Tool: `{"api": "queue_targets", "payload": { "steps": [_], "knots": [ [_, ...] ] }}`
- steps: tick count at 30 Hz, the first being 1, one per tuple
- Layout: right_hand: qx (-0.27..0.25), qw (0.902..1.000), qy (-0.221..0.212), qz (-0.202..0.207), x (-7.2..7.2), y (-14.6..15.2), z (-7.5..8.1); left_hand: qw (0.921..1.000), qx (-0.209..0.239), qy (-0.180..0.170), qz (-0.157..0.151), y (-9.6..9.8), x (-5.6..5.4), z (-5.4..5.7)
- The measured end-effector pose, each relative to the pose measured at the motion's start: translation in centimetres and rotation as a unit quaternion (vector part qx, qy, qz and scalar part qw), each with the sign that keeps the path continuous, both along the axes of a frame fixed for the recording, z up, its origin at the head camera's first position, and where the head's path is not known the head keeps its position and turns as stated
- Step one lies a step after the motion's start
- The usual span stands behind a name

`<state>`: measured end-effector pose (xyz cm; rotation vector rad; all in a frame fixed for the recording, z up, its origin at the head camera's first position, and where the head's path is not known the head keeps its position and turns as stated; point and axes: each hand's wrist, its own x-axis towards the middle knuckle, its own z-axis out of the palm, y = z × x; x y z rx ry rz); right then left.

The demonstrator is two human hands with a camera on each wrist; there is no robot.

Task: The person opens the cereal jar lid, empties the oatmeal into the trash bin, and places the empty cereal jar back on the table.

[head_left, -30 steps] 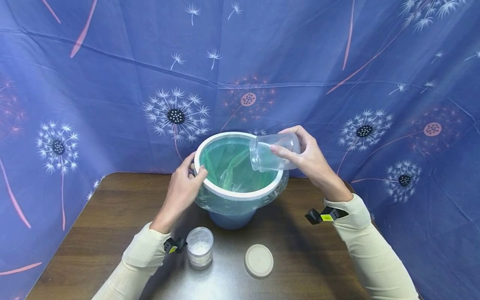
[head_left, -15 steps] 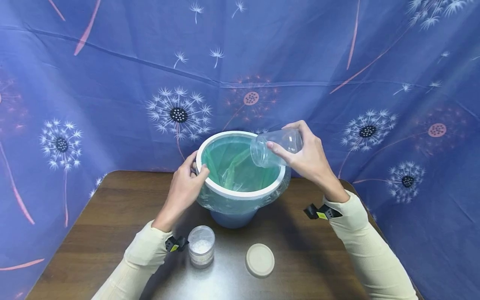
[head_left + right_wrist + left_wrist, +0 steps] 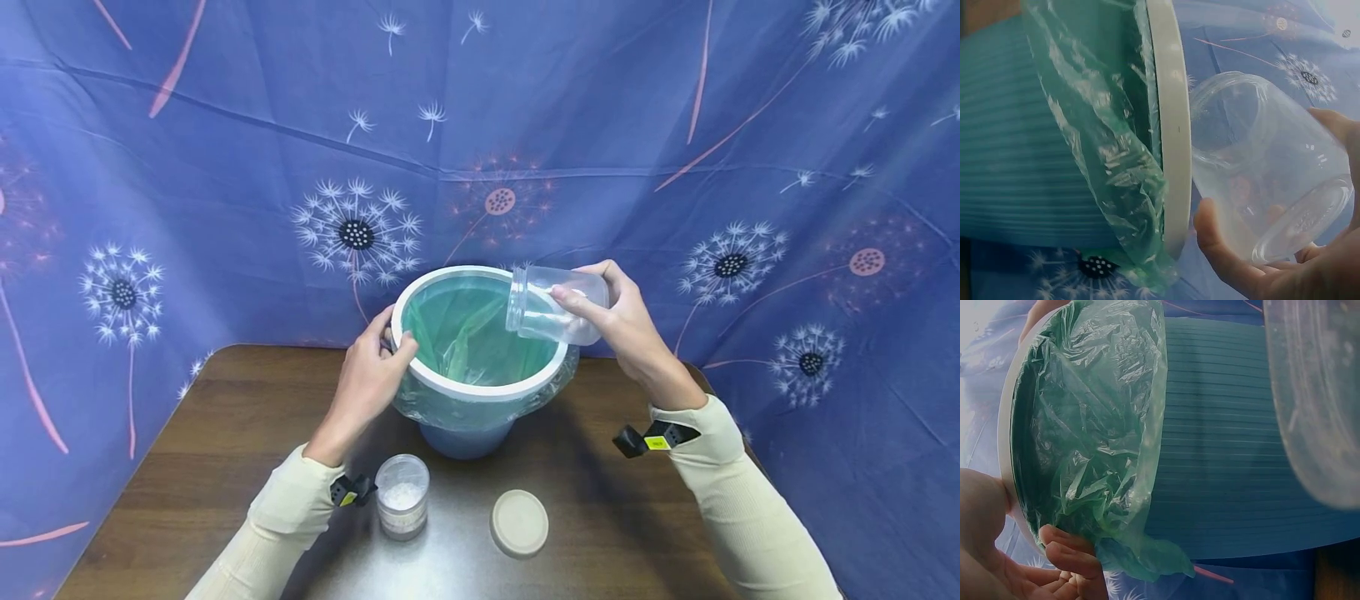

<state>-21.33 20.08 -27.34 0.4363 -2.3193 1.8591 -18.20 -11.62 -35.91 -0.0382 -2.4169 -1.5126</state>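
A blue ribbed trash bin (image 3: pixel 465 439) with a white rim stands on the table, lined with a green plastic bag (image 3: pixel 480 346) folded over its outside. My left hand (image 3: pixel 367 379) grips the bin's left rim, thumb over the top and fingers outside against the bag. In my right hand (image 3: pixel 626 321) is a clear jar (image 3: pixel 551 304), lying on its side over the right rim with its open mouth toward the bin's inside. The right wrist view shows this jar see-through, thumb on one side. Below my left wrist, a second clear jar (image 3: pixel 402 497) stands upright, holding white material.
A round beige lid (image 3: pixel 519 522) lies on the wooden table (image 3: pixel 240 417) in front of the bin, right of the upright jar. Behind the table hangs a blue cloth (image 3: pixel 600 100) with dandelion prints, close at the back and both sides.
The jar in my right hand has tipped and then levelled again, ending slightly to the right of where it was. My left hand keeps its grip on the rim.
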Motion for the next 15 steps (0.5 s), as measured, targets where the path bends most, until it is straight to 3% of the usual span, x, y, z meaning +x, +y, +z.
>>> {"api": "queue_targets", "payload": {
  "steps": [7,15],
  "knots": [
    [-0.075,0.9963,-0.029,0.031,0.4,0.7,-0.4,1.0000,0.002,0.003,-0.001,0.2,0.0,0.0],
    [-0.142,0.9832,-0.066,0.095,1.1,1.3,-0.6,1.0000,0.005,0.004,-0.001,0.1,0.1,-0.1]
  ]
}}
